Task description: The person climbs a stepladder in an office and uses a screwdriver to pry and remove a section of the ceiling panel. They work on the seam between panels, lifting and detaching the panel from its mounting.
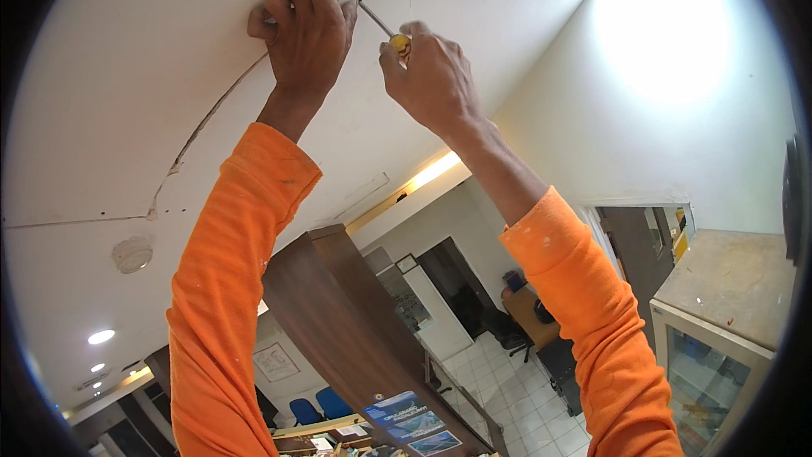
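The work is at the prying or driving stage on a cracked white ceiling panel [127, 76]. The right hand [431, 76] is closed around a yellow-handled screwdriver [385, 31], its tip at the joint, needing steady pressure next. The left hand [304, 25], fingers curled, presses against the panel beside the tip.

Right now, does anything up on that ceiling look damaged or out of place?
Yes. A long crack runs across the white ceiling from the left toward the hands. The left hand presses beside it while the right hand holds a yellow-handled screwdriver pointed at the seam. A panel edge there looks lifted.
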